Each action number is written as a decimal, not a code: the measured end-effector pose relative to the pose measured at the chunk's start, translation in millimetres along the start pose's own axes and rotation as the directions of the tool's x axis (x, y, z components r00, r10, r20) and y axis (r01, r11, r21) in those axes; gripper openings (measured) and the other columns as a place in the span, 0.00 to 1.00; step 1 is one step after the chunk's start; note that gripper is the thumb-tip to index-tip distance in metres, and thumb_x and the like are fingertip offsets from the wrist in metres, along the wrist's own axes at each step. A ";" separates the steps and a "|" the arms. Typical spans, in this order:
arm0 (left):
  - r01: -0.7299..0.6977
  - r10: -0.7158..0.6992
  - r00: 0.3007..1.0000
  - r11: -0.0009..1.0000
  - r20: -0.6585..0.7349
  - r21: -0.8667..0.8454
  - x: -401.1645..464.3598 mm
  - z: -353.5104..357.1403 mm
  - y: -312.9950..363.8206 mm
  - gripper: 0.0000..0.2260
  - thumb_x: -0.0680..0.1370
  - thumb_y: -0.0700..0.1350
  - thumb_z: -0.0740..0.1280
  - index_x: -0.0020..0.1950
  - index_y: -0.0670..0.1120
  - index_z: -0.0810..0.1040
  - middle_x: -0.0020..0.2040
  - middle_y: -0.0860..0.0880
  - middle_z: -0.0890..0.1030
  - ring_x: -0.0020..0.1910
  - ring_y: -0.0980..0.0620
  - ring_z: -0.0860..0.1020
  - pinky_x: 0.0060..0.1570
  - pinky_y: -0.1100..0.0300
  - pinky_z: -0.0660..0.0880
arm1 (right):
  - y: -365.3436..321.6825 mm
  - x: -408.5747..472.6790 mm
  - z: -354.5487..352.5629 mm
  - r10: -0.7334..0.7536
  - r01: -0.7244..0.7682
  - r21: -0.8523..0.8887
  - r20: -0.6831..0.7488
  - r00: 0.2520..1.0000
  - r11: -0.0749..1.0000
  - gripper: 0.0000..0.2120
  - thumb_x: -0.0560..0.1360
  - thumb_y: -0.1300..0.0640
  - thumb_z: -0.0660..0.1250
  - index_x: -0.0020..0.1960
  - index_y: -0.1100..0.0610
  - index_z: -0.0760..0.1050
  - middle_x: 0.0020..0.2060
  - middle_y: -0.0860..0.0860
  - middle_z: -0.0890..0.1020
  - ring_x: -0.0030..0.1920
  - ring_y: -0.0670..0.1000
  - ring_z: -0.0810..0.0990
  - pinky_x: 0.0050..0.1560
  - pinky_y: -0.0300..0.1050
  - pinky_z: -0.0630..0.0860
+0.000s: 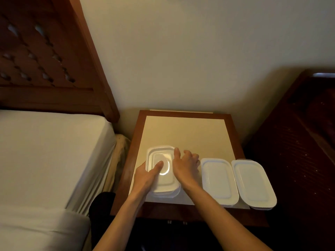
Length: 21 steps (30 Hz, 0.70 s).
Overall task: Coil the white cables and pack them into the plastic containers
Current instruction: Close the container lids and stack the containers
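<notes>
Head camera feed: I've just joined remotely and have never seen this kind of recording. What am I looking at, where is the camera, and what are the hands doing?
There is no machine here. A person wears one wide-angle camera on the head, looking down at their own bare hands.

They stand at a small wooden bedside table between a bed and dark furniture. Three plastic containers lie in a row, lids on.

The left hand grips the left container at its side, thumb on the lid. The right hand rests at its right edge, fingers curled. The middle container and right container are untouched. No white cable shows.
</notes>
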<state>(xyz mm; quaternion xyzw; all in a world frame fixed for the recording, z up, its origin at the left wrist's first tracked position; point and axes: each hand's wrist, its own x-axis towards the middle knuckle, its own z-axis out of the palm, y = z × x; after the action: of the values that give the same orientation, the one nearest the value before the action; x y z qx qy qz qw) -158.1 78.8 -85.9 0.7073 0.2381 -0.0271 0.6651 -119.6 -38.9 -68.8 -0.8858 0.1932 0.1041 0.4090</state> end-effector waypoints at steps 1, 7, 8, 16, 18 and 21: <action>0.004 -0.004 1.000 1.000 0.000 -0.003 0.2 0.3 0.4 0.08 0.73 0.55 0.73 0.47 0.54 0.80 0.45 0.52 0.85 0.45 0.51 0.84 0.50 0.49 0.81 | 1.0 5.0 2.5 0.086 -0.087 0.007 0.131 0.988 0.996 0.33 0.79 0.34 0.46 0.70 0.58 0.68 0.69 0.57 0.69 0.67 0.58 0.70 0.66 0.56 0.69; 0.043 -0.042 0.999 0.999 0.027 -0.005 3.6 3.4 -5.2 0.12 0.74 0.55 0.72 0.54 0.52 0.80 0.47 0.49 0.84 0.46 0.50 0.84 0.48 0.51 0.82 | 16.1 6.6 9.0 0.049 -0.053 0.019 0.171 0.984 0.998 0.38 0.78 0.33 0.40 0.63 0.61 0.74 0.63 0.60 0.75 0.59 0.60 0.75 0.62 0.53 0.71; 0.050 -0.049 0.998 0.999 0.029 -0.018 5.4 4.5 -5.8 0.13 0.74 0.54 0.72 0.55 0.51 0.80 0.47 0.49 0.84 0.46 0.50 0.83 0.46 0.52 0.82 | 18.2 8.3 9.7 0.053 -0.058 0.027 0.155 0.986 0.998 0.37 0.79 0.34 0.41 0.64 0.61 0.73 0.64 0.59 0.74 0.59 0.59 0.75 0.59 0.51 0.70; 0.075 -0.075 0.997 0.993 0.007 -0.089 11.9 6.3 -0.1 0.14 0.72 0.49 0.75 0.56 0.49 0.79 0.48 0.48 0.84 0.46 0.48 0.83 0.43 0.53 0.82 | 13.4 13.0 6.3 0.060 -0.077 0.093 0.177 0.982 0.993 0.36 0.78 0.33 0.43 0.64 0.60 0.72 0.63 0.56 0.74 0.57 0.57 0.76 0.58 0.52 0.72; 0.066 -0.067 0.998 0.994 -0.008 -0.089 14.4 11.2 2.6 0.16 0.72 0.51 0.75 0.57 0.50 0.78 0.49 0.48 0.83 0.48 0.48 0.83 0.46 0.50 0.82 | 4.6 16.6 -4.8 0.053 -0.074 0.076 0.257 0.965 0.994 0.42 0.74 0.28 0.40 0.61 0.59 0.76 0.60 0.58 0.78 0.55 0.58 0.78 0.60 0.55 0.74; 0.071 -0.072 0.997 0.992 -0.011 -0.108 21.5 21.1 10.3 0.19 0.71 0.51 0.75 0.59 0.50 0.77 0.51 0.47 0.82 0.49 0.46 0.82 0.48 0.47 0.82 | -1.3 17.5 -31.6 -0.086 0.080 0.035 0.244 0.966 0.996 0.36 0.77 0.31 0.46 0.66 0.57 0.73 0.63 0.56 0.77 0.60 0.56 0.77 0.61 0.53 0.74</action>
<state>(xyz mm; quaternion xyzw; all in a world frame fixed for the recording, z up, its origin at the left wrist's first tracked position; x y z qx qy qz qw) -129.4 65.1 -86.5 0.6615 0.2693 -0.0328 0.6992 -102.4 -66.7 -53.5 -0.8683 0.1053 0.1935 0.4445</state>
